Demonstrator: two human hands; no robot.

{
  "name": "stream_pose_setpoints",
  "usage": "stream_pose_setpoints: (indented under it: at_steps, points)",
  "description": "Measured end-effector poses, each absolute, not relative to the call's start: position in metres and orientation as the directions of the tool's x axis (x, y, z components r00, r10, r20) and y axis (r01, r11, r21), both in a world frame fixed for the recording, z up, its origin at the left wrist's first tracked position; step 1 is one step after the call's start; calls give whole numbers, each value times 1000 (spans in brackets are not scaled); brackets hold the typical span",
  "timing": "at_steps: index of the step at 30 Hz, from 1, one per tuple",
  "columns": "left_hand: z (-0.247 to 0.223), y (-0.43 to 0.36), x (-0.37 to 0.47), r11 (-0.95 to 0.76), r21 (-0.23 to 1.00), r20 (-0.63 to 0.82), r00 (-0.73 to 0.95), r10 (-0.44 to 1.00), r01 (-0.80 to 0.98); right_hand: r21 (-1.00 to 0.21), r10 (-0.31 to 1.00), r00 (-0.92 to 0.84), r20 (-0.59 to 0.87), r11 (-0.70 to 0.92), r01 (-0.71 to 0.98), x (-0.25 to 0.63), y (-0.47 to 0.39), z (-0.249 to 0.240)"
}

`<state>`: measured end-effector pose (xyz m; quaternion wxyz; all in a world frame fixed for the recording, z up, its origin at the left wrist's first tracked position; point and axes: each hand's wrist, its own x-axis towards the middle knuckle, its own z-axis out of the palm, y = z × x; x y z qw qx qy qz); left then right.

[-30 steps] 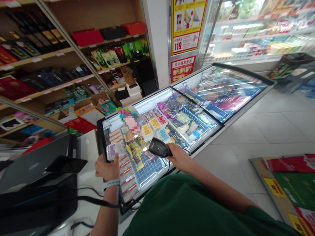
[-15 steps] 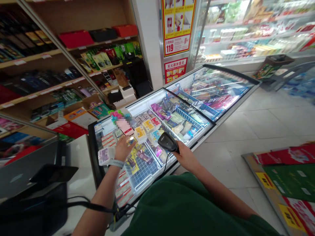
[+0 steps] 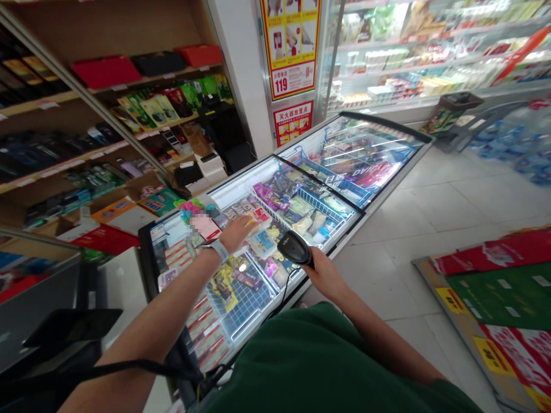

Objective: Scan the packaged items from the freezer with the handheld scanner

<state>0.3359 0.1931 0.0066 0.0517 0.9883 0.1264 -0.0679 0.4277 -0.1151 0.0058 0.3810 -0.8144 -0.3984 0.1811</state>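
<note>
My right hand [image 3: 321, 271] is wrapped round the handle of a black barcode scanner [image 3: 294, 248] above the freezer's glass top. My left hand [image 3: 236, 234], with a watch on its wrist, reaches over small clear packs; its fingers lie over a yellow-labelled one, and whether they grip it is hard to tell. Beside those fingers are a red-labelled pack [image 3: 260, 215] and a blue-labelled pack [image 3: 263, 243]. A phone with a pink screen [image 3: 205, 227] lies left of my left hand. Partly behind my left forearm sits a purple-labelled pack [image 3: 167, 278].
The glass-topped freezer [image 3: 365, 213] stretches away to the right. At the left are a white counter [image 3: 123, 287] and a dark monitor [image 3: 38, 298]. Stacked cartons [image 3: 503, 304] stand at the right. Shelves [image 3: 129, 137] line the back left. A cable hangs from the scanner.
My left hand has moved right and forward, from beside the phone to over the packs. My right hand still holds the scanner. The view has shifted slightly right.
</note>
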Motion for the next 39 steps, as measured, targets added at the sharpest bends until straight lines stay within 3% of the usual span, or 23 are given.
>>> stream_pose_setpoints:
  at_steps: [4,11,15,25,39]
  points:
    - [7,172,348,-952,76,-162,946,282,297,-757,785,619,24,-391,524,426,-114,8]
    - [-5,121,336,-682,69,-118,685,719,728,-762,746,664,37,-409,502,426,-116,1]
    - [-25,82,339,-560,120,-54,568,821,820,-762,714,698,54,-423,491,428,-115,-2]
    - [-45,76,354,-477,195,4,485,874,857,-765,721,691,48,-418,489,429,-115,1]
    - [-29,78,329,-478,173,-89,497,863,861,-729,715,699,11,-472,495,436,-117,0]
